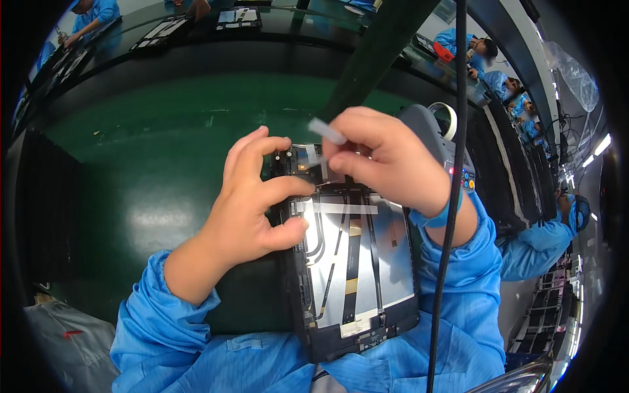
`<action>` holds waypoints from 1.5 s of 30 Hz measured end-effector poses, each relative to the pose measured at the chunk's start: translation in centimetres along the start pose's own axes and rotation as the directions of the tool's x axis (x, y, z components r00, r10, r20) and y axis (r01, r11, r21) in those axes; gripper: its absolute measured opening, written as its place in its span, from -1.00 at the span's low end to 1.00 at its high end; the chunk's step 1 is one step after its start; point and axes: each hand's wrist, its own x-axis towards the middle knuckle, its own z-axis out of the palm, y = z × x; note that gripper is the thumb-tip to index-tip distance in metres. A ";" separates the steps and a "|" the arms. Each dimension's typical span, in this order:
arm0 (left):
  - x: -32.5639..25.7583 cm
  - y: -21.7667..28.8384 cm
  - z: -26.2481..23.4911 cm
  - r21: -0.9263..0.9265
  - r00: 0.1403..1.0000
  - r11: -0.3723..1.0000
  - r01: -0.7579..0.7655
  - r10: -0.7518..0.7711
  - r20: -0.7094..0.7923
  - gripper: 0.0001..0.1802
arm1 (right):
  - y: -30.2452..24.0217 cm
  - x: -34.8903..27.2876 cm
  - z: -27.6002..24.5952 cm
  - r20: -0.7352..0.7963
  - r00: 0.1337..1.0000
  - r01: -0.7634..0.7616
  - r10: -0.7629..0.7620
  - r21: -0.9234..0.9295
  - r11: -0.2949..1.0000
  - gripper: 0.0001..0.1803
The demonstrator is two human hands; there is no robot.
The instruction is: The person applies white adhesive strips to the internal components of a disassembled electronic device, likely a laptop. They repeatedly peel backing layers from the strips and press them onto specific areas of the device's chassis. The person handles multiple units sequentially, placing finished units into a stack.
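My right hand (386, 154) pinches the strip (326, 131), left hand (239, 203) lies spread against the device (401, 252); I fear hasty twisting may crease the strip.

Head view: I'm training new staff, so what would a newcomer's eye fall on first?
Probably the opened device, silvery inside, just below and right of centre. At its far end the right hand holds a pale strip, and the left hand spreads over its left edge. Next comes the black cable crossing the view top to bottom, right of centre.
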 end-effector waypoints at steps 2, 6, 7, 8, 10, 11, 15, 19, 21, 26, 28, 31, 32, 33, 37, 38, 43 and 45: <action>0.1 -0.3 0.1 -0.025 1.000 1.000 -0.004 0.004 0.004 -0.61 | 0.4 0.5 -0.6 0.099 0.978 0.183 -0.181 -0.005 0.983 -0.88; 0.3 -0.7 0.1 -0.039 1.000 0.999 -0.021 0.022 0.020 -0.64 | 0.4 1.0 1.2 0.137 0.961 0.263 -0.238 -0.208 0.942 -0.84; 0.2 -0.7 0.0 -0.036 1.000 0.999 -0.020 0.021 0.019 -0.64 | 0.4 1.2 1.5 0.120 0.966 0.251 -0.227 -0.245 0.937 -0.83; 0.1 -0.8 -0.1 -0.029 1.000 0.999 -0.022 0.022 0.018 -0.64 | 0.3 1.2 1.7 0.103 0.971 0.238 -0.217 -0.282 0.930 -0.81; -0.1 -0.8 -0.1 -0.026 1.000 0.999 -0.021 0.021 0.007 -0.64 | -0.1 0.9 1.8 -0.063 0.984 0.138 -0.166 -0.317 0.938 -0.75; -0.2 -0.8 0.0 -0.040 1.000 0.999 -0.017 0.017 0.001 -0.64 | 0.1 0.6 1.7 -0.117 0.988 0.065 -0.105 -0.310 0.948 -0.74; -0.4 -0.7 0.3 -0.059 1.000 0.998 0.000 0.000 0.002 -0.64 | 1.7 -0.3 1.9 -0.021 1.000 -0.013 0.011 -0.118 0.993 -0.79; -0.5 -0.8 0.2 -0.039 1.000 0.999 -0.005 0.004 -0.014 -0.64 | 0.7 -0.1 1.4 0.117 0.968 -0.243 0.221 0.241 0.940 -0.90; -0.5 -0.8 0.1 -0.049 1.000 0.999 -0.002 0.001 -0.004 -0.64 | 0.6 0.0 1.3 0.171 0.920 -0.392 0.353 0.373 0.841 -0.88; -0.4 -0.6 0.1 -0.068 1.000 0.998 0.002 -0.002 0.000 -0.65 | 1.1 0.7 1.6 0.133 0.874 -0.486 0.468 0.222 0.845 -0.74; -0.5 -0.6 0.2 -0.075 1.000 0.997 0.016 -0.017 -0.006 -0.63 | 0.7 1.2 1.8 0.119 0.865 -0.498 0.487 0.092 0.862 -0.74; -0.6 -0.5 0.3 -0.082 1.000 0.996 0.025 -0.026 -0.004 -0.62 | 0.4 1.6 2.0 0.122 0.826 -0.552 0.550 -0.018 0.833 -0.78; -0.7 -0.5 0.3 -0.080 1.000 0.996 0.028 -0.028 -0.006 -0.62 | 0.3 1.7 2.2 0.105 0.819 -0.565 0.564 -0.024 0.825 -0.78; -0.6 -0.5 0.3 -0.077 1.000 0.997 0.027 -0.027 -0.007 -0.62 | 0.2 1.7 2.4 0.086 0.812 -0.578 0.578 -0.029 0.816 -0.78; -0.6 -0.5 0.3 -0.071 1.000 0.997 0.016 -0.017 -0.001 -0.62 | -0.4 1.6 2.9 -0.007 0.847 -0.524 0.532 -0.181 0.832 -0.74; -0.6 -0.5 0.3 -0.071 1.000 0.997 0.019 -0.019 0.000 -0.62 | -0.4 1.8 2.9 -0.013 0.855 -0.510 0.519 -0.207 0.835 -0.71; -0.6 -0.4 0.2 -0.062 1.000 0.998 0.020 -0.020 0.007 -0.62 | -0.2 1.9 2.0 -0.020 0.878 -0.467 0.477 -0.253 0.848 -0.71; -0.5 -0.3 0.2 -0.040 1.000 0.999 0.015 -0.015 0.007 -0.62 | -0.7 1.2 1.4 -0.132 0.901 -0.435 0.414 -0.270 0.859 -0.72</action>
